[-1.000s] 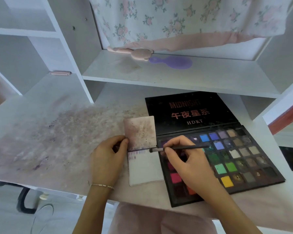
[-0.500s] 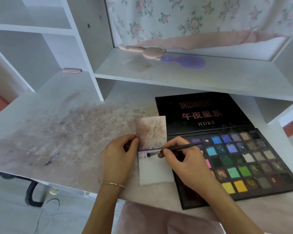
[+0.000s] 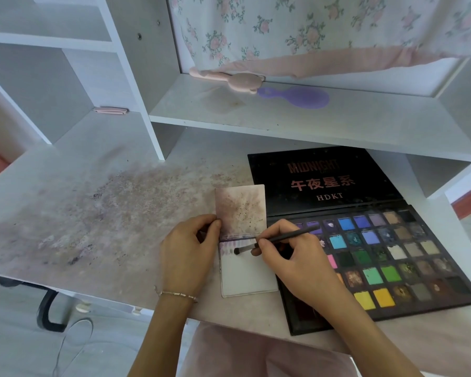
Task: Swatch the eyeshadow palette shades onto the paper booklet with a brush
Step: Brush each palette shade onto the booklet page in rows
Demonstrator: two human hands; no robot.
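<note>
The small paper booklet lies open on the white desk, just beside the left edge of the eyeshadow palette. Its upper page stands folded up and is stained with brown and purple powder, while the lower page is mostly white, with short purple strokes along the top near the fold. The left hand rests on the desk at the left side of the booklet, and its thumb and fingers pinch the left edge at the fold. The right hand holds a thin dark brush like a pen, the fingers curled around the handle. The brush tip touches the lower page near its upper left corner, beside the purple strokes. The palette is open, its black lid lying flat behind the rows of colours. The desk at the left is dusted with purple and brown powder. On the shelf above lie a pink brush and a purple hairbrush.
</note>
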